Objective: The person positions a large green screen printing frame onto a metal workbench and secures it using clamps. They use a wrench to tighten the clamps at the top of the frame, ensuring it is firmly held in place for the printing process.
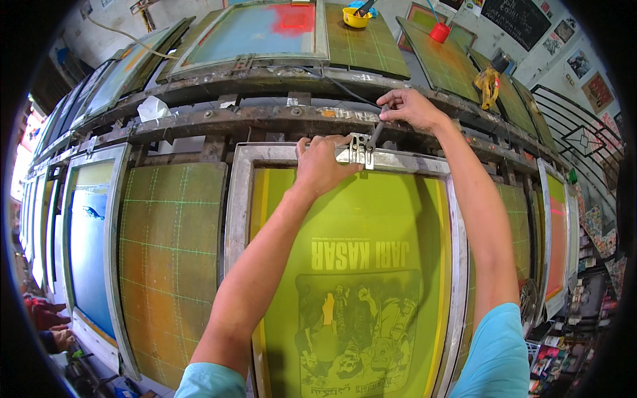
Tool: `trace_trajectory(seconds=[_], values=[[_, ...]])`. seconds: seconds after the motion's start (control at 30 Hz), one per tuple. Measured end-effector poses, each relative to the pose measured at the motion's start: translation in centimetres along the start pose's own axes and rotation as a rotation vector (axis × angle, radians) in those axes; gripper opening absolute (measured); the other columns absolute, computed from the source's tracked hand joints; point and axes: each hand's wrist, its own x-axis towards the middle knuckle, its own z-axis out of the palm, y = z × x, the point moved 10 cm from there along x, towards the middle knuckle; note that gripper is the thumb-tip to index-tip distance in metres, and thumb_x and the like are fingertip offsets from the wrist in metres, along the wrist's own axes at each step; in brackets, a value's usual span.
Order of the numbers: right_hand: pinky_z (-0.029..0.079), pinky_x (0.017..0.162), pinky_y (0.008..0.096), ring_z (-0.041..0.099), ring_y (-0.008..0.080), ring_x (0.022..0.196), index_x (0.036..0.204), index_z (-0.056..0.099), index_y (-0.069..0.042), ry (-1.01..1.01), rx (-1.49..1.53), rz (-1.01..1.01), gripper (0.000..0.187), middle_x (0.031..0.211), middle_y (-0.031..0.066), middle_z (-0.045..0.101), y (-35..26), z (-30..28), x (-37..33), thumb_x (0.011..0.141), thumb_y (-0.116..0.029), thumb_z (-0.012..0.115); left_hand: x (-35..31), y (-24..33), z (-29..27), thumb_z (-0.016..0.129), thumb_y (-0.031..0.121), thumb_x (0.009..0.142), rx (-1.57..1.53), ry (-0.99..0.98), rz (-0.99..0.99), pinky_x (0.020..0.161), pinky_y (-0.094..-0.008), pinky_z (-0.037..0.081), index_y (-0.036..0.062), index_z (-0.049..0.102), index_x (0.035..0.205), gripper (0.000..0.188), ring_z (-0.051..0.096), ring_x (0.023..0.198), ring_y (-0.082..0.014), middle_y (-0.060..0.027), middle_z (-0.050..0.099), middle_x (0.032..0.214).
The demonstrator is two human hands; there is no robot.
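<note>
A silk-screen frame (241, 192) with yellow-green mesh (358, 212) lies in front of me, its mesh bearing an upside-down picture and lettering. On the middle of its far rail sits a metal hinge clamp (361, 154) with bolts. My left hand (320, 162) grips this clamp from the left, fingers along its far side and thumb at its near edge. Just beyond the rail, my right hand (413, 109) pinches the upper end of a dark metal wrench (375, 135). The wrench's lower end meets the clamp's right side; the exact contact is too small to make out.
Metal rails (265, 119) run across behind the frame, with crumpled white paper (154, 109) on them. A printing board (172, 265) and a blue screen (93, 245) stand left. Farther off are a yellow bowl (356, 18), red container (439, 32) and yellow tool (490, 87). Another person's hand (63, 339) shows lower left.
</note>
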Motion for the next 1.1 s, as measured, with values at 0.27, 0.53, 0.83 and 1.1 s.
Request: trace_trajectory(seconds=[0.27,0.53,0.83,1.1], values=[[0.046,0.073,0.0227,0.057,0.0062,0.08,0.117,0.068,0.001,-0.049,-0.086,-0.082,0.041,0.086,-0.0004,0.065,-0.9,0.2,1.4,0.082,-0.012,0.084,0.1,0.1,0.1,0.084,0.043,0.077,0.005,-0.005,0.008,0.119,-0.0516,0.021,0.0111,0.067,0.134,0.067,0.053,0.13,-0.0264,-0.0085,0.065,0.136],[0.049,0.058,0.027,0.062,0.0091,0.063,0.093,0.072,0.002,0.015,-0.221,0.121,0.028,0.077,0.0053,0.07,1.8,-1.4,-3.6,0.086,-0.023,0.082,0.1,0.2,0.3,0.083,0.043,0.078,-0.006,-0.011,0.002,0.121,-0.052,0.018,0.0106,0.067,0.133,0.067,0.052,0.131,-0.0264,-0.0083,0.065,0.136],[0.054,0.053,0.0275,0.07,0.016,0.06,0.092,0.071,0.004,-0.008,0.271,0.557,0.051,0.076,0.0138,0.074,2.5,11.3,-14.5,0.101,-0.045,0.061,0.2,-0.4,0.3,0.073,0.049,0.087,0.0,0.039,0.043,0.115,-0.0499,0.022,0.0103,0.068,0.131,0.059,0.057,0.128,-0.0278,-0.0115,0.067,0.134],[0.062,0.07,0.0325,0.075,0.0243,0.091,0.111,0.061,0.004,0.2,0.984,0.432,0.034,0.104,0.0158,0.073,-2.7,19.1,-10.3,0.11,-0.026,0.045,1.2,-1.1,0.5,0.065,0.046,0.095,-0.068,-0.11,-0.004,0.106,-0.0449,0.029,0.0153,0.071,0.128,0.046,0.066,0.113,-0.0269,-0.0126,0.071,0.124]])
